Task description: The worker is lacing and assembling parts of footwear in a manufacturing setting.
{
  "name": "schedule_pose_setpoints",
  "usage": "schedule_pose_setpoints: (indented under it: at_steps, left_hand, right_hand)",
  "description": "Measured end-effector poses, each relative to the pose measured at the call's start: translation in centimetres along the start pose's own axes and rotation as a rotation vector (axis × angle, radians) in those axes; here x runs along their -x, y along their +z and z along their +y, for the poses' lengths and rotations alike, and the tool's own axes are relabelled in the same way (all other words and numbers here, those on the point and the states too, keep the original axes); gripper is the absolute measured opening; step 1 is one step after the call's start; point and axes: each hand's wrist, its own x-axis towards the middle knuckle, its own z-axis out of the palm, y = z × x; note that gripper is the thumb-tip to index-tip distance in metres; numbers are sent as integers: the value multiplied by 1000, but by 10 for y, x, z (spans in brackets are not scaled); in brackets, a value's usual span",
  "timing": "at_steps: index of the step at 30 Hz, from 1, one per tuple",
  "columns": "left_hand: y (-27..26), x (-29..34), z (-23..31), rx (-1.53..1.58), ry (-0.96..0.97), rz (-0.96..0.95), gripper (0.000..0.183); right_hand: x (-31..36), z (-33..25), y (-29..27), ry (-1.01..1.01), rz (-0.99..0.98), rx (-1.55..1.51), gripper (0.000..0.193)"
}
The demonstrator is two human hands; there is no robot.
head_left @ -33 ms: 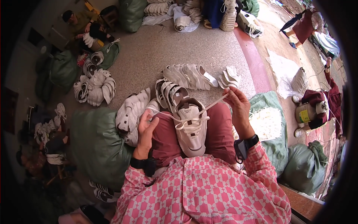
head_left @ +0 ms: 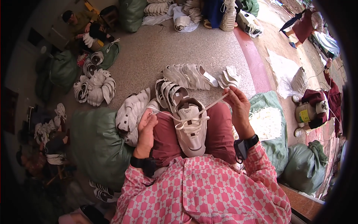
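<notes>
A white and beige shoe upper (head_left: 191,136) lies between my thighs, its toe toward me. A cream shoelace (head_left: 215,103) is threaded across its front, and both ends run out to the sides. At the right, my right hand (head_left: 239,110) pinches one end and holds it up taut. The other end reaches my left hand (head_left: 146,130), whose fingers are curled together around it beside my left knee; the exact grip is partly hidden. Just beyond the shoe upper stand several nested uppers (head_left: 169,93), and another stack (head_left: 132,115) leans by my left hand.
A full green sack (head_left: 99,143) stands at my left. To my right, loose cream laces (head_left: 266,123) lie on a green sheet (head_left: 278,149). More uppers (head_left: 188,76) are lined up on the floor ahead. Other people sit at the left and right (head_left: 330,99), among sacks and stacks.
My left hand has turned slightly and its fingers and thumb have drawn closer together. My right hand, the lace and the shoe upper look the same.
</notes>
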Motion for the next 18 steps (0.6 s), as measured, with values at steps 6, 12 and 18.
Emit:
schedule_pose_setpoints:
  at_steps: [6,12,18]
  left_hand:
    - [-8,-16,3,929,-396,34,28]
    - [-22,-15,14,699,-144,37,16]
    - [-48,-6,47,-1134,722,155,20]
  right_hand:
    - [3,2,-4,48,3,-47,49]
    - [-2,3,-18,289,-13,-188,54]
    - [-4,-5,-20,290,35,-202,44]
